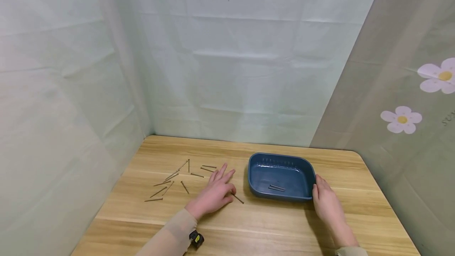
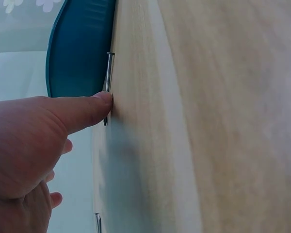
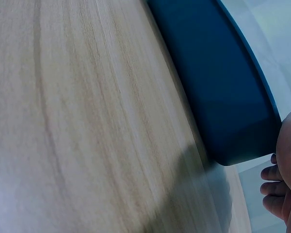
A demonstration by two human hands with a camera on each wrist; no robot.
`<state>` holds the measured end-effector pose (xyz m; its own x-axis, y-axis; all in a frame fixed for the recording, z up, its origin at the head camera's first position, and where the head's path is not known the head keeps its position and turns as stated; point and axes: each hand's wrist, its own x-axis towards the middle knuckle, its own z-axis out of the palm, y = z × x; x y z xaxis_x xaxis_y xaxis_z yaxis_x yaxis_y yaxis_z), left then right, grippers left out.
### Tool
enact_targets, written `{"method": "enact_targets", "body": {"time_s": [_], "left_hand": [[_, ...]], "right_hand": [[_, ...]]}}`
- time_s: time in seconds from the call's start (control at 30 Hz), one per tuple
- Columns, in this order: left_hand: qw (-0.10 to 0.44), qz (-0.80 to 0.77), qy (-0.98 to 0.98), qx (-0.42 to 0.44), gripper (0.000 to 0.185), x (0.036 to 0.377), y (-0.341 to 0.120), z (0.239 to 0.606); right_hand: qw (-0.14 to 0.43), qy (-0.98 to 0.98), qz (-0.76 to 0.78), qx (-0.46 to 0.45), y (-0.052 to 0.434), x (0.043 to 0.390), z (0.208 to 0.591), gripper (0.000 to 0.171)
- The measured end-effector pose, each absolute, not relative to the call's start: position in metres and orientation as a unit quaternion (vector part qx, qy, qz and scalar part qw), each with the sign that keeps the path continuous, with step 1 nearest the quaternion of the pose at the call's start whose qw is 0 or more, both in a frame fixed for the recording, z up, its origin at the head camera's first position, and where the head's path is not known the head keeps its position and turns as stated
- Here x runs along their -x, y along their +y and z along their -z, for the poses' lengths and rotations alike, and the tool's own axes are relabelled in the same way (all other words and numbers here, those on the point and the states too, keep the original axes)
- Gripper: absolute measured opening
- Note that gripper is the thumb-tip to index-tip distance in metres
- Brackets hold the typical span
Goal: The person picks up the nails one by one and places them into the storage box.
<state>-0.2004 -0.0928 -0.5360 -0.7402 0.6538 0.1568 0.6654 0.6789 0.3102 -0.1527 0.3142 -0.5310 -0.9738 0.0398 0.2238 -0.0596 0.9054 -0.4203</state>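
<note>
A nail (image 1: pixel 238 198) lies at the fingertips of my left hand (image 1: pixel 215 192), which pinches it between thumb and index finger; the other fingers stretch forward. In the left wrist view the thumb presses on this nail (image 2: pixel 109 73), its head pointing toward the tray. My right hand (image 1: pixel 327 200) rests against the right end of the blue tray (image 1: pixel 281 198), fingers along the outer wall and thumb by the front corner. Part of its fingers shows past the tray wall (image 3: pixel 223 87) in the right wrist view. Two nails (image 1: pixel 277 188) lie inside the tray.
Several loose nails (image 1: pixel 170 177) are scattered over the left part of the wooden table (image 1: pixel 263 228). A few more (image 1: pixel 197 175) lie just beyond my left hand. Pale cloth walls (image 1: pixel 227 82) enclose the table at the back and sides.
</note>
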Motion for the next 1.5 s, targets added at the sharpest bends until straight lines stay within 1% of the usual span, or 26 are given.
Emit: {"method": "enact_targets", "body": {"time_s": [0.2, 0.5, 0.87, 1.5], "left_hand": [[0.013, 0.175, -0.916, 0.361, 0.01, 0.2016, -0.0905, 0.5365], [0.006, 0.162, -0.919, 0.358, 0.008, 0.2027, -0.0873, 0.5343], [0.007, 0.143, -0.923, 0.359, 0.018, 0.2028, -0.0848, 0.5335], [0.002, 0.085, -0.924, 0.373, 0.019, 0.1986, -0.0856, 0.5347]], "right_hand": [[0.12, -0.968, -0.22, -0.007, 0.3139, 0.153, 0.5305, 0.049], [0.113, -0.969, -0.22, -0.003, 0.3135, 0.1519, 0.5291, 0.05], [0.108, -0.969, -0.221, 0.001, 0.3145, 0.152, 0.53, 0.051], [0.111, -0.968, -0.226, 0.001, 0.3149, 0.1524, 0.5326, 0.051]]}}
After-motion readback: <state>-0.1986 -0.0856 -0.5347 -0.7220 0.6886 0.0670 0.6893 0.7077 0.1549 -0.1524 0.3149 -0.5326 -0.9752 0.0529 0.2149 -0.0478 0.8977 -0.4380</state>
